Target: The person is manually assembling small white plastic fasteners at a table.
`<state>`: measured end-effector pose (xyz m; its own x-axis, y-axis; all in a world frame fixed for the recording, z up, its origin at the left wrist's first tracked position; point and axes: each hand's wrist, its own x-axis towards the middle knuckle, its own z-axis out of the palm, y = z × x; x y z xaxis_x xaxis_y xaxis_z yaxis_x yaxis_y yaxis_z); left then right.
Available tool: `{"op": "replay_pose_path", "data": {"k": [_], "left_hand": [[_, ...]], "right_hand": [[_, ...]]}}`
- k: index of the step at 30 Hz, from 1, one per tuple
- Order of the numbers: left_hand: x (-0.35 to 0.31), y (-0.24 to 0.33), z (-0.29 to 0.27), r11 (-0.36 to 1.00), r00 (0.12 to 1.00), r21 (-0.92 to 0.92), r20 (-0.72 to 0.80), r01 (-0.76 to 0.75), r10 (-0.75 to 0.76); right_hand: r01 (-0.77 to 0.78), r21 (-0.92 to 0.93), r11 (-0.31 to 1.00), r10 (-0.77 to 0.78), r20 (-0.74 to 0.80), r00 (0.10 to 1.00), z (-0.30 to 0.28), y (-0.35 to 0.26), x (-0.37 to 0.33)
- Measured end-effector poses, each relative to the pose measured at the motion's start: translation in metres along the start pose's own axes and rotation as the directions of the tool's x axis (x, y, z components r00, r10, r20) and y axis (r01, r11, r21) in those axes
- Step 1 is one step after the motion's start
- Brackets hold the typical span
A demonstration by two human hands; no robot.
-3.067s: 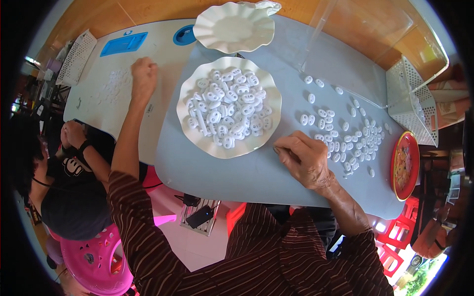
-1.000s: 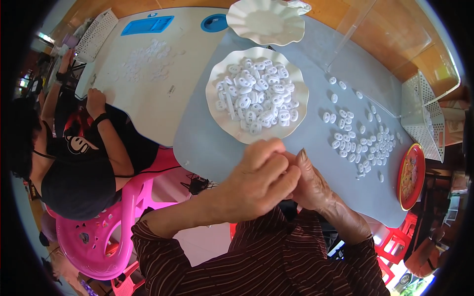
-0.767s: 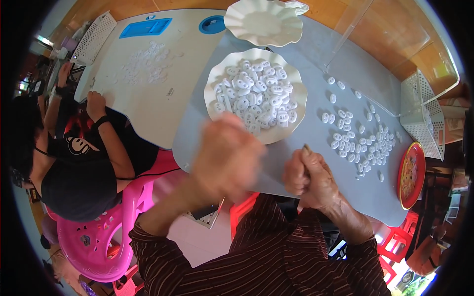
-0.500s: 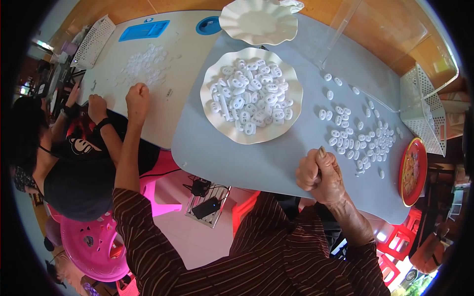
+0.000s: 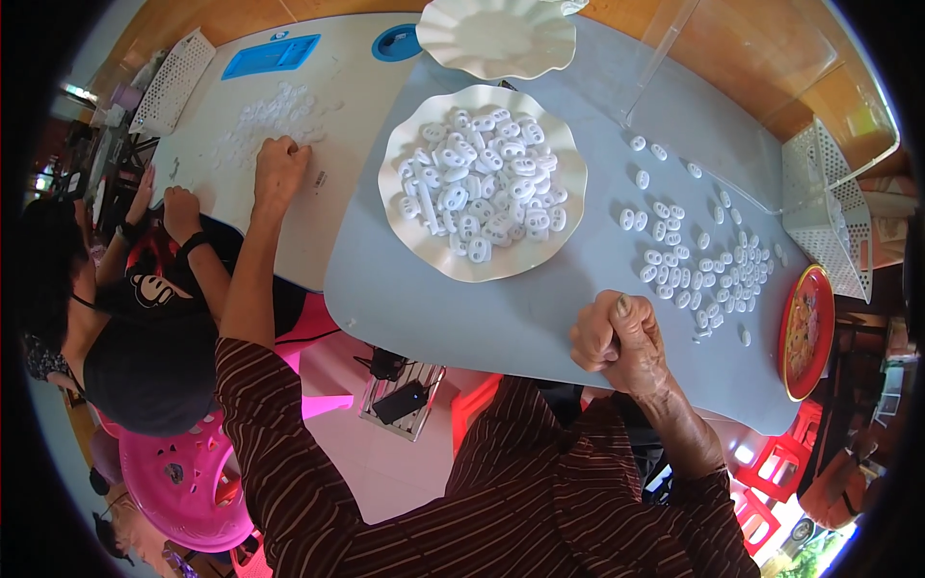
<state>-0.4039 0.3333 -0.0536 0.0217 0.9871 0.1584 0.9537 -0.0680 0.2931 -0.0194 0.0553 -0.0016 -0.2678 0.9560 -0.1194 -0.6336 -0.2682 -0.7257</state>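
Note:
My left hand (image 5: 280, 173) reaches over the off-white table, its fingers curled beside a scatter of small translucent white pieces (image 5: 273, 118). Whatever sits between those fingertips is hidden. Above the front edge of the grey table, my right hand (image 5: 620, 339) is closed in a fist with the thumb on top; I cannot make out anything inside it. Between the hands stands a cream plate with a wavy rim (image 5: 405, 243), heaped with white oval pieces (image 5: 487, 183), each with two holes. More of these two-holed ovals (image 5: 696, 277) lie loose to the right of my right hand.
Behind the heaped plate is another wavy cream plate (image 5: 496, 48). A red round tray (image 5: 807, 332) and a white perforated basket (image 5: 827, 207) stand at the right. Someone in black (image 5: 145, 356) sits close at my left, a hand (image 5: 181, 214) near my forearm. Blue trays (image 5: 272, 58) lie at the far left.
My left hand has moved a little to the right and farther away over the off-white table. The right fist stays nearly in place. The whole view has shifted slightly.

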Motion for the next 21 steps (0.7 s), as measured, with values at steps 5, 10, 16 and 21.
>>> {"op": "replay_pose_path", "data": {"k": [5,10,16,21], "left_hand": [[0.006,-0.009,-0.002,0.987,0.988,-0.12,0.099,-0.106,0.118],[0.001,-0.001,-0.004,0.981,0.983,-0.11,0.075,-0.16,0.168],[0.004,-0.007,0.0,0.988,0.988,-0.096,0.084,-0.124,0.133],[0.005,-0.009,0.0,0.988,0.988,-0.083,0.069,-0.134,0.139]], "right_hand": [[-0.009,-0.004,1.0,0.009,-0.01,1.0,0.0,0.0,0.002],[-0.009,0.0,1.0,0.009,0.001,1.0,0.0,0.0,0.002],[-0.009,0.008,1.0,0.009,0.007,1.0,-0.001,0.0,0.001],[-0.002,0.003,1.0,0.002,0.004,1.0,-0.001,0.0,0.001]]}}
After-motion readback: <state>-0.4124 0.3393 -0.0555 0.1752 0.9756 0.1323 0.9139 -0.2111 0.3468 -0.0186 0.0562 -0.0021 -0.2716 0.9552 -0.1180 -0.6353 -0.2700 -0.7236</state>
